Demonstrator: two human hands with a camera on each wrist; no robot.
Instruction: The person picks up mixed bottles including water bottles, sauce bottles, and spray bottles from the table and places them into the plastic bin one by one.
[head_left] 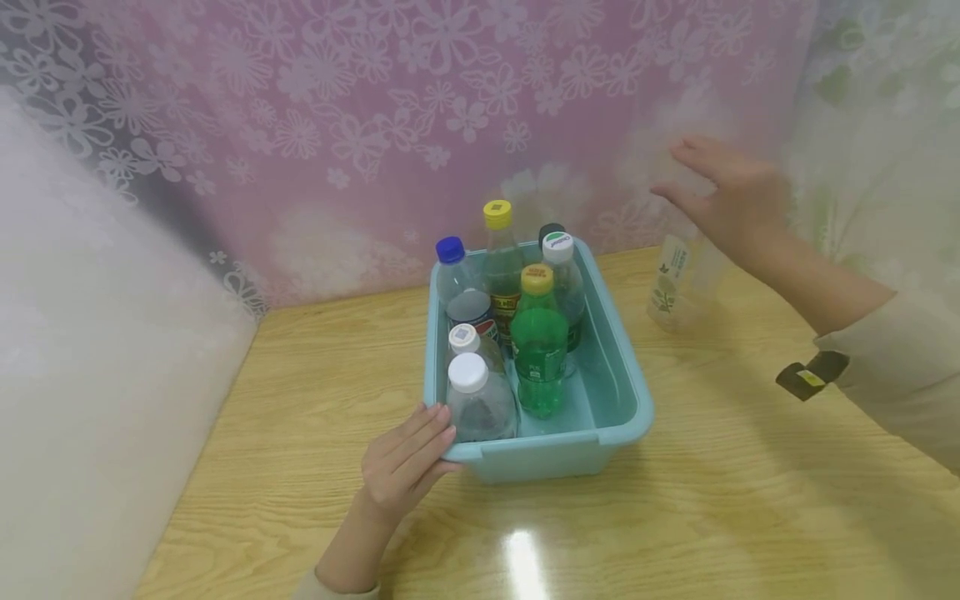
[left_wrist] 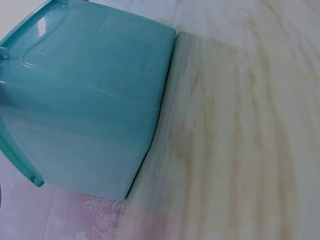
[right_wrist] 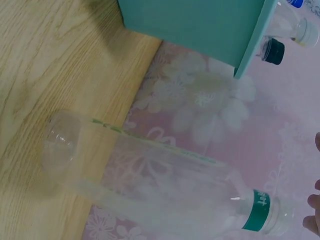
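My left hand [head_left: 408, 458] grips the near left corner of a light blue plastic basin [head_left: 633, 400], fingertips over the rim and thumb under it. Several capped bottles stand inside, among them a green bottle [head_left: 540, 358], a yellow-capped bottle [head_left: 498, 250], a blue-capped bottle [head_left: 453, 271] and a white-capped bottle [head_left: 480, 404]. Over the table's right side, my right hand [head_left: 735, 196] is raised with thumb and fingers spread apart, holding nothing. Below it stands a clear plastic bottle [right_wrist: 175, 180] with a green neck band; its top is close to the fingertips [right_wrist: 312, 222] in the right wrist view.
The basin stands on a light wood table [head_left: 337, 375]. A pink flowered cloth [head_left: 360, 150] hangs behind the table, with a pale panel [head_left: 90, 350] at left and a green-patterned cloth [head_left: 885, 150] at right. A dark strap [head_left: 813, 375] hangs by the right sleeve.
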